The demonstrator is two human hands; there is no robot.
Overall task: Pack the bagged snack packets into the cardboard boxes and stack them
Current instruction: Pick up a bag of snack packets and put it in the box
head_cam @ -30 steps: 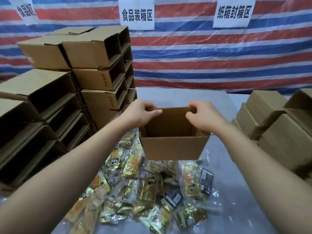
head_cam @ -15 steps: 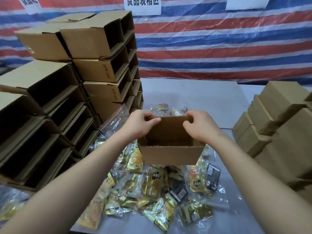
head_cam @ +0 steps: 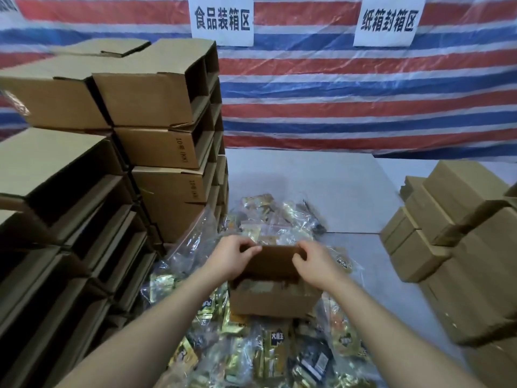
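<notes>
A small open cardboard box [head_cam: 272, 302] rests on a heap of clear-bagged snack packets [head_cam: 268, 357] in the middle of the table. My left hand [head_cam: 232, 256] grips the left end of its far flap and my right hand [head_cam: 313, 264] grips the right end, fingers curled over the flap's edge. The flap leans in over the opening, and part of the box's inside shows below it. More bagged packets [head_cam: 274, 219] lie just behind the box.
Tall stacks of open empty cardboard boxes [head_cam: 156, 141] fill the left side. Closed boxes [head_cam: 453, 239] are piled on the right. The grey table [head_cam: 321, 189] runs back to a striped tarp wall with two paper signs [head_cam: 222, 19].
The box has come lower and nearer, down onto the snack heap. Both hands kept their hold on the far flap and have folded it in over the opening. The view tilted up.
</notes>
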